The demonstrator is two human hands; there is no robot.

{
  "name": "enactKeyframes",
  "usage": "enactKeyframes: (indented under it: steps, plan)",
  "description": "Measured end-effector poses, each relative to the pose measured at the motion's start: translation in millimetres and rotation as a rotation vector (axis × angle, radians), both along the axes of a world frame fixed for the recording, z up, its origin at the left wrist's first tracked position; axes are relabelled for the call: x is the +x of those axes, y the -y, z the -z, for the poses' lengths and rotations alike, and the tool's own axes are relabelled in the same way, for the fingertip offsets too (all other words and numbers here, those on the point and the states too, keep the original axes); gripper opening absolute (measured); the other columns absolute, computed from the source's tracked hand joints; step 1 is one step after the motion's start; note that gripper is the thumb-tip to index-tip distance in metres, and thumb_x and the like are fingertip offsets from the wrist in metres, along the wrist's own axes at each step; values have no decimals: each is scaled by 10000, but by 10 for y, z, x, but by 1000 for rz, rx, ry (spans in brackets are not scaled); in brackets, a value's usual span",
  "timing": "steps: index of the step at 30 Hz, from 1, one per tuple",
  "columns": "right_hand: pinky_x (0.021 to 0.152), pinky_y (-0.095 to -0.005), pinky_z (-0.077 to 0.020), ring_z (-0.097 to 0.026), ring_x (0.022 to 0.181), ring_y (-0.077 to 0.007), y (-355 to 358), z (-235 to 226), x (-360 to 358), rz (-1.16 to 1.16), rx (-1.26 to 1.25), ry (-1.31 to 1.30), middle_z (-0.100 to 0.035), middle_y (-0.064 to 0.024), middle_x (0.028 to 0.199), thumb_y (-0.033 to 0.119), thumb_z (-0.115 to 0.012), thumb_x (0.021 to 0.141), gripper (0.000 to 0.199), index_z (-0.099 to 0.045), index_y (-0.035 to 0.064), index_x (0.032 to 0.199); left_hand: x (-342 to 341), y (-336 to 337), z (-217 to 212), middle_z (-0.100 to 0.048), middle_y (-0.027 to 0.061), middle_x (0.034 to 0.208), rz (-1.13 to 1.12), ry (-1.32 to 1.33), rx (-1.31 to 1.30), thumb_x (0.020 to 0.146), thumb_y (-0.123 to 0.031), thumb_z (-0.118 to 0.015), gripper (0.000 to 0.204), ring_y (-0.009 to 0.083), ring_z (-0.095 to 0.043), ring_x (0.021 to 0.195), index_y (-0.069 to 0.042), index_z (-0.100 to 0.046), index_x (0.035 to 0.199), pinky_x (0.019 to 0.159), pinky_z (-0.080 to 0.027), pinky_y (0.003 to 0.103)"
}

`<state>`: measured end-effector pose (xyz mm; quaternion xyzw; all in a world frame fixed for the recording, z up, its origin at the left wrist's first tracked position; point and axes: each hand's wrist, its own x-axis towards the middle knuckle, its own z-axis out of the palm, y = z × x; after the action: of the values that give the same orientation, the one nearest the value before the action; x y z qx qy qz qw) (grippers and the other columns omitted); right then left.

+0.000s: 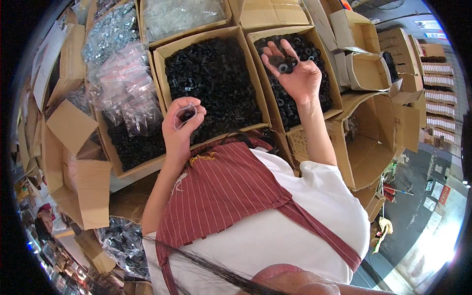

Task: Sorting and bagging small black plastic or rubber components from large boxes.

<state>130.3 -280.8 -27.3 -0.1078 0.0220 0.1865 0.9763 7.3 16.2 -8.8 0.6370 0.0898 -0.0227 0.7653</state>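
Observation:
My left hand (178,125) is curled around a small clear plastic bag (189,109). The bag's mouth gapes, and something dark shows inside it. Palm up, my right hand (302,83) cups several black ring-shaped parts (283,67), its fingers partly bent beneath them. Under that hand stands a cardboard box (335,93) of similar black round parts (309,49). Beside it, a larger cardboard box (240,37) holds many small black pieces (216,73), and my left hand is over its near left corner.
Clear zip bags with small parts (128,78) lie heaped over black pieces on the left. Farther back sits a box of clear plastic bags (182,17). Open cardboard boxes (366,132) stand to the right, and flaps (73,125) jut out at the left.

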Motion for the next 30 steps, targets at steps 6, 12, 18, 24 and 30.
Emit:
enactKeyframes:
  steps: [6, 12, 18, 24, 30]
  plan:
    - [1166, -558, -359, -459, 1323, -460, -417, -334, -84, -138, -30, -130, -486, -318, 1398, 107, -500, 974, 366, -553, -112, 1262, -44, -2, -16, -657, 42, 958, -37, -32, -2, 854, 27, -667, 247, 124, -623, 922, -38, -635, 1090, 842, -500, 263]
    - [1218, -545, -275, -379, 1392, -464, -922, -470, -241, -402, 8, -120, -444, -311, 1451, -54, -583, 693, 593, -574, -90, 1285, 8, 88, 82, -673, 52, 977, 126, 31, 120, 831, 17, -678, 259, 143, -641, 960, -21, -633, 1083, 890, -493, 294]
    - [1202, -577, -298, -405, 1376, -467, -1323, -539, -319, -632, -165, 72, -603, -234, 1200, -147, -460, 539, 440, -553, -13, 948, -29, 177, 3, -685, 52, 1002, 112, -19, 34, 811, -18, -720, 282, 163, -650, 971, -5, -657, 1086, 893, -499, 317]
    - [1132, -560, -418, -524, 1271, -469, -1439, -582, -303, -645, -416, 302, -619, -221, 1148, -142, -463, 583, 340, -528, 13, 878, -61, 122, 153, -684, 54, 995, 82, 63, -21, 797, -50, -778, 260, 154, -649, 959, -18, -681, 1035, 863, -510, 297]
    - [1038, -472, -492, -579, 1228, -403, -1477, -599, -296, -562, -552, 586, -635, -208, 1142, -129, -486, 704, 247, -525, 44, 876, -59, 140, 60, -688, 54, 974, 17, 85, -40, 807, -61, -775, 285, 138, -653, 911, 8, -653, 1055, 845, -516, 294]
